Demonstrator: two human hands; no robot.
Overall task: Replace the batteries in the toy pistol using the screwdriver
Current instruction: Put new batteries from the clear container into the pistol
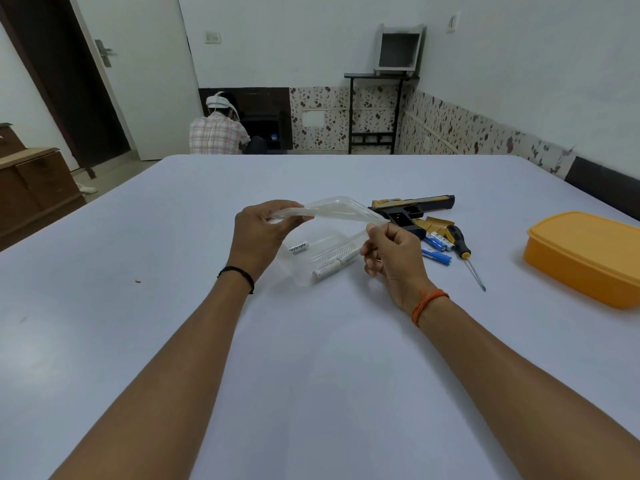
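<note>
The black-and-gold toy pistol (412, 211) lies just right of the right hand (391, 258); both it and the left hand (258, 233) pinch the clear plastic lid (332, 211).

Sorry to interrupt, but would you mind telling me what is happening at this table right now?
A person is opening a clear plastic box: the left hand and the right hand both grip its lid, lifted above the base, where white batteries lie. Beyond the right hand, the toy pistol, blue batteries and screwdriver lie untouched on the table, with an orange container farther right.
</note>
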